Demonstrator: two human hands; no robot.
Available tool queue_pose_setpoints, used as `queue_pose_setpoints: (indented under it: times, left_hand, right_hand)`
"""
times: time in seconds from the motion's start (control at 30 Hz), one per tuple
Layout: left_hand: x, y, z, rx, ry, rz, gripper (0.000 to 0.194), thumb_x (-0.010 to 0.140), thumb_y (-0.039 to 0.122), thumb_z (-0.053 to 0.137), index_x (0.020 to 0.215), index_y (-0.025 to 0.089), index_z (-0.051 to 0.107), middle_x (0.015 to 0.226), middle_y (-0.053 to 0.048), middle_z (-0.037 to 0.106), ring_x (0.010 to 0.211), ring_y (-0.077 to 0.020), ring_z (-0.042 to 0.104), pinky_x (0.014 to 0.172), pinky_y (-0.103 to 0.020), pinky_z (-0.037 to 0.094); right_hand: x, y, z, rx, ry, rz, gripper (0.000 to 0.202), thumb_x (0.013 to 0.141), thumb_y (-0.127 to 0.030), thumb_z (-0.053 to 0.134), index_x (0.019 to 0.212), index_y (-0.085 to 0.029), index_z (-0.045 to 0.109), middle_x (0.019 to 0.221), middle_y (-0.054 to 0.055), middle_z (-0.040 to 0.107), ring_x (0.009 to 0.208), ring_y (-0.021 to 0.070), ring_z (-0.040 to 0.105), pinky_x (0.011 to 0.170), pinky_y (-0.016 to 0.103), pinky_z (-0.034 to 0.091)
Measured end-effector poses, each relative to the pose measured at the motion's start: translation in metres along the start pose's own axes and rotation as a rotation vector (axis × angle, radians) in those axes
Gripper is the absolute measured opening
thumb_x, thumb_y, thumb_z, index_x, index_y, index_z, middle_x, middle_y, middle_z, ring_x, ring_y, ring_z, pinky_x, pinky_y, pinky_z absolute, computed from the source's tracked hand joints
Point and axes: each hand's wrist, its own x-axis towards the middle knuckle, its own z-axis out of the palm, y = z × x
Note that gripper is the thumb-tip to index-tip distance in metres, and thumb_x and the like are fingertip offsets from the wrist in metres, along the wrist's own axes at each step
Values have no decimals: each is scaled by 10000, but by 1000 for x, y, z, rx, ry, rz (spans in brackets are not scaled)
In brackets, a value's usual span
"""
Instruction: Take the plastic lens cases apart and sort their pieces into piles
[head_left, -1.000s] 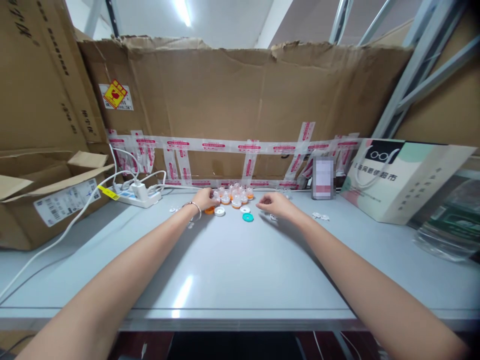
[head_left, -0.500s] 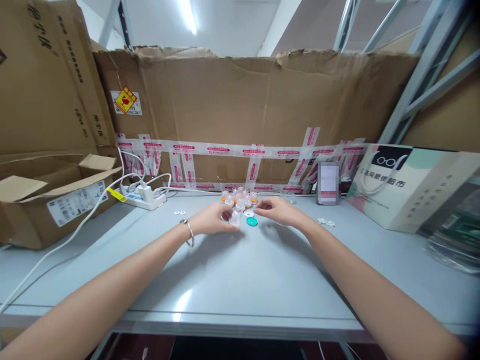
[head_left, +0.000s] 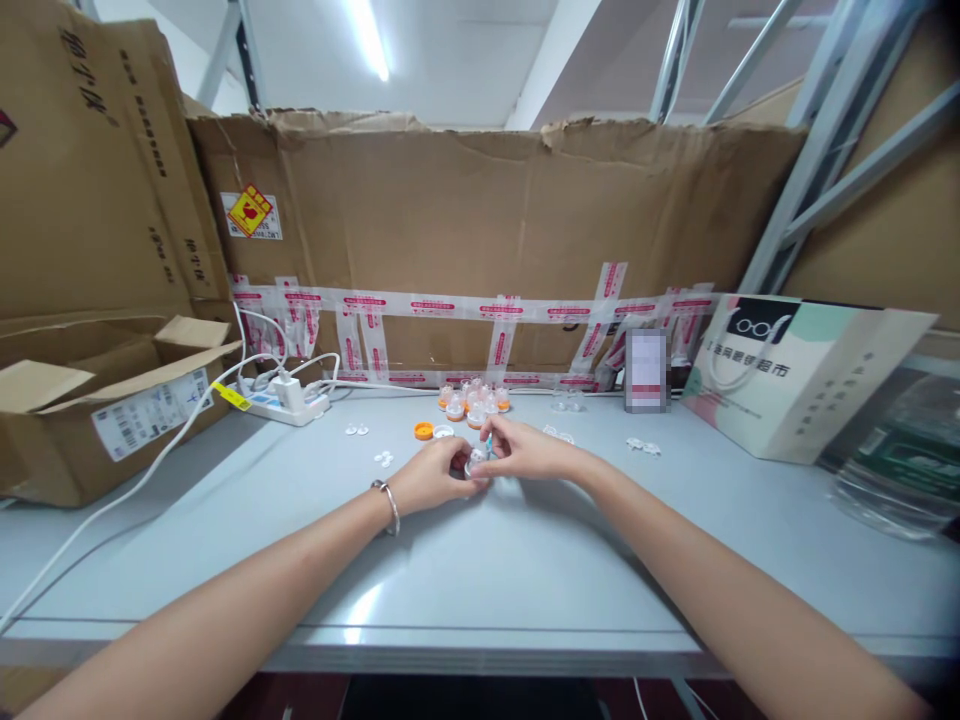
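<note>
A small clear and white capsule [head_left: 476,461] is gripped between the thumb and fingers of my left hand [head_left: 439,470]. My right hand [head_left: 517,450] meets it from the right, its fingers pinched on a small teal piece [head_left: 490,446] that they mostly cover. Just behind the hands lie an orange ring [head_left: 423,431] and a white ring [head_left: 443,432]. Farther back, several clear domed capsules [head_left: 472,400] with orange or white bases stand in a cluster. Small white pieces [head_left: 383,459] lie to the left of my left hand.
A power strip [head_left: 292,405] with white cables and an open carton [head_left: 67,420] are at the left. A phone [head_left: 647,370] stands at the back right, beside a printed box [head_left: 795,380] and a large bottle [head_left: 900,460]. More clear pieces [head_left: 559,435] lie right of centre.
My right hand has moved left and down to my left hand and the capsule. The teal disc has left the tabletop. My left hand has come slightly nearer. The view has shifted a little.
</note>
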Motion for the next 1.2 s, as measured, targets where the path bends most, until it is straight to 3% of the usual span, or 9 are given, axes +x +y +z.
queue_pose_setpoints:
  times: [0.2, 0.4, 0.67, 0.8, 0.9, 1.0, 1.07, 1.2]
  left_hand:
    - [6, -1, 6, -79, 35, -15, 235, 623, 344, 636, 673, 159, 499, 631, 28, 485, 583, -104, 428, 529, -213, 331]
    - [12, -7, 12, -161, 54, -45, 258, 610, 369, 655, 629, 139, 540, 568, 45, 462, 541, -85, 413, 495, -192, 301]
    - [13, -10, 13, -160, 39, -79, 274, 614, 385, 645, 615, 131, 540, 509, 59, 399, 494, -68, 342, 453, -192, 251]
    - [13, -11, 14, -161, 56, -99, 304, 592, 406, 661, 669, 123, 581, 533, 50, 425, 508, -73, 359, 457, -192, 267]
    - [13, -13, 15, -180, 61, -107, 333, 585, 419, 666, 741, 130, 613, 600, 31, 495, 550, -84, 412, 493, -194, 317]
    - [13, -12, 16, -187, 57, -118, 342, 589, 413, 664, 782, 132, 627, 646, 19, 529, 575, -90, 435, 517, -196, 339]
    - [13, -11, 15, -181, 56, -114, 332, 594, 405, 661, 779, 131, 628, 655, 16, 532, 584, -91, 440, 526, -196, 344]
    - [12, -8, 14, -170, 49, -96, 310, 605, 402, 653, 755, 131, 623, 659, 16, 525, 590, -92, 444, 536, -197, 347]
  right_hand:
    - [15, 7, 20, -13, 133, -25, 369, 641, -458, 627, 806, -183, 444, 629, -62, 428, 581, 87, 388, 498, 195, 286]
    - [14, 7, 20, -20, 176, -17, 310, 646, -389, 626, 790, -177, 452, 609, -63, 427, 565, 85, 384, 503, 201, 281]
    - [11, 1, 11, -22, 203, -143, 256, 699, -344, 595, 888, -181, 537, 608, -47, 436, 574, 94, 405, 529, 212, 312]
    - [11, -1, -1, 126, 299, -112, 325, 697, -374, 590, 949, -180, 523, 622, -44, 452, 569, 94, 414, 531, 215, 337]
    - [14, 10, -16, 221, 453, -61, 326, 682, -401, 586, 899, -167, 523, 678, -22, 509, 591, 96, 445, 552, 221, 368]
    - [15, 35, -41, 212, 651, 28, 328, 663, -426, 574, 850, -160, 532, 705, -2, 551, 575, 100, 462, 545, 228, 385]
    - [11, 55, -60, 145, 799, 168, 330, 684, -442, 528, 860, -162, 535, 690, 3, 568, 561, 111, 480, 536, 235, 393]
    - [-4, 92, -91, -38, 1002, 383, 306, 706, -391, 483, 887, -151, 542, 836, 76, 612, 762, 186, 551, 682, 289, 412]
